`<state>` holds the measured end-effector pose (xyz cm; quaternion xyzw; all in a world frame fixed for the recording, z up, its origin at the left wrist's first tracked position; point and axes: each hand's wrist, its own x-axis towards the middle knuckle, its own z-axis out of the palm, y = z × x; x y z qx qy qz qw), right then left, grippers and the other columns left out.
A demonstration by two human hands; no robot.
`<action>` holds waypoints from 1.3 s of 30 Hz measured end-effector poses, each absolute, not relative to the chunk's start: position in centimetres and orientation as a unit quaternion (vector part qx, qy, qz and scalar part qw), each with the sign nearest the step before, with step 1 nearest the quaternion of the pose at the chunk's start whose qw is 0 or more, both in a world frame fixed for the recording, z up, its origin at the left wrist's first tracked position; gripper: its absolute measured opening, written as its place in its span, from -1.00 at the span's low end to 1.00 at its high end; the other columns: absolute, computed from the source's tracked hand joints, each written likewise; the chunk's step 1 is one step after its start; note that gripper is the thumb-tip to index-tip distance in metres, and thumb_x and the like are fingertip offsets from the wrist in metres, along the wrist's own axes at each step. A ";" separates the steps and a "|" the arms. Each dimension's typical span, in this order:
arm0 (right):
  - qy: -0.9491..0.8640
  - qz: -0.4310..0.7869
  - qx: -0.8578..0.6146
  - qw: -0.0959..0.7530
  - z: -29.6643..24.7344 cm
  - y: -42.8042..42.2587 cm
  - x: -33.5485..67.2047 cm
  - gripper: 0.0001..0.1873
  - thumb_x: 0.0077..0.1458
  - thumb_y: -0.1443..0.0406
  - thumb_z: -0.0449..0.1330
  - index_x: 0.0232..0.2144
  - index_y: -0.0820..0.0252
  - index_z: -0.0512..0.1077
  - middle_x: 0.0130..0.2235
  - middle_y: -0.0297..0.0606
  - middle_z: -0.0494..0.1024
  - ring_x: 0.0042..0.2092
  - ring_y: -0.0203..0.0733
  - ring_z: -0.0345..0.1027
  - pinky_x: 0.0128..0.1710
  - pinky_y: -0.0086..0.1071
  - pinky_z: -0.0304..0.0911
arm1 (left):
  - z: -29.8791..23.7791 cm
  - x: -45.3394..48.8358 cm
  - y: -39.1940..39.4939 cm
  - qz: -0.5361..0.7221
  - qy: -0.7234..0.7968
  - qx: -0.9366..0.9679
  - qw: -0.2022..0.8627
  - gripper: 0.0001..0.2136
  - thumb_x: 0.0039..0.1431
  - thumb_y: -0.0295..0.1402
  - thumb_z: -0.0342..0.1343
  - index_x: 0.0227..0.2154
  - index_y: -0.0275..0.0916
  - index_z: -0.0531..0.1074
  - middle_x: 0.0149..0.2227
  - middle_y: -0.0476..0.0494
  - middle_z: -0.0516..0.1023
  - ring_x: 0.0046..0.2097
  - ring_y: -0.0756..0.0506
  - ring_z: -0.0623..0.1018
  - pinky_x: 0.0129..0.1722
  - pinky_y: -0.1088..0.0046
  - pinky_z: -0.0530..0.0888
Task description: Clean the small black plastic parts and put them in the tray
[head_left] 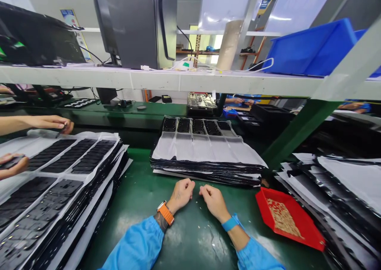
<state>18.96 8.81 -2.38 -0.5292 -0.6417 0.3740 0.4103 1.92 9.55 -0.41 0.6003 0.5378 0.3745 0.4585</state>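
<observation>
Over the green tabletop (pixel 190 230), my left hand (pixel 182 193) is closed, its thumb and fingers curled together; an orange-banded watch is on that wrist. My right hand (pixel 213 201) is likewise closed, a short gap to the right, with a blue band round the wrist. What either hand holds, if anything, is hidden or too small to make out. Just beyond both is a stack of black trays (pixel 208 174). A white liner sheet (pixel 205 149) covers the front of its top, and flat black parts (pixel 199 127) show in the back row.
A red bin (pixel 309 234) of small brass-coloured pieces sits at right, beside stacked trays (pixel 351 198). At left, another person's hands (pixel 56 123) hold dark parts over a tray stack (pixel 98 159). A shelf (pixel 154 79) spans above, carrying a blue bin (pixel 312 49).
</observation>
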 end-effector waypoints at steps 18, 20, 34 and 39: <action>-0.668 0.351 -0.523 0.396 -2.3 8.7 18.8 -0.48 0.21 -0.01 0.02 -0.58 0.24 0.43 -0.56 -0.28 0.41 -0.47 -0.27 0.23 -0.40 -0.40 0.05 | -0.9 1.9 9.6 0.361 0.535 0.624 0.441 -0.60 0.27 0.02 -0.11 -0.50 -0.20 0.24 -0.58 0.01 0.36 -0.51 -0.01 0.41 -0.42 0.45 0.32; -0.669 0.348 -0.524 0.395 -2.4 8.7 18.8 -0.49 0.22 0.02 0.03 -0.58 0.25 0.43 -0.56 -0.29 0.40 -0.47 -0.28 0.22 -0.40 -0.40 0.05 | -0.9 1.9 9.6 0.356 0.534 0.628 0.440 -0.63 0.26 -0.01 -0.10 -0.47 -0.20 0.26 -0.58 0.02 0.36 -0.51 -0.01 0.41 -0.42 0.45 0.31; -0.673 0.342 -0.523 0.395 -3.0 8.6 18.7 -0.53 0.22 0.08 0.03 -0.59 0.25 0.39 -0.59 -0.34 0.31 -0.49 -0.32 0.14 -0.43 -0.41 -0.02 | -1.3 2.0 9.6 0.324 0.537 0.666 0.405 -0.70 0.25 -0.11 -0.09 -0.43 -0.22 0.33 -0.55 0.00 0.38 -0.47 -0.03 0.37 -0.39 0.43 0.26; -0.673 0.341 -0.524 0.395 -3.1 8.7 18.8 -0.54 0.23 0.09 0.04 -0.58 0.25 0.41 -0.57 -0.33 0.34 -0.48 -0.31 0.18 -0.42 -0.41 0.01 | -1.1 2.0 9.5 0.321 0.539 0.669 0.398 -0.70 0.25 -0.11 -0.11 -0.44 -0.21 0.31 -0.55 -0.01 0.37 -0.47 -0.03 0.36 -0.38 0.43 0.25</action>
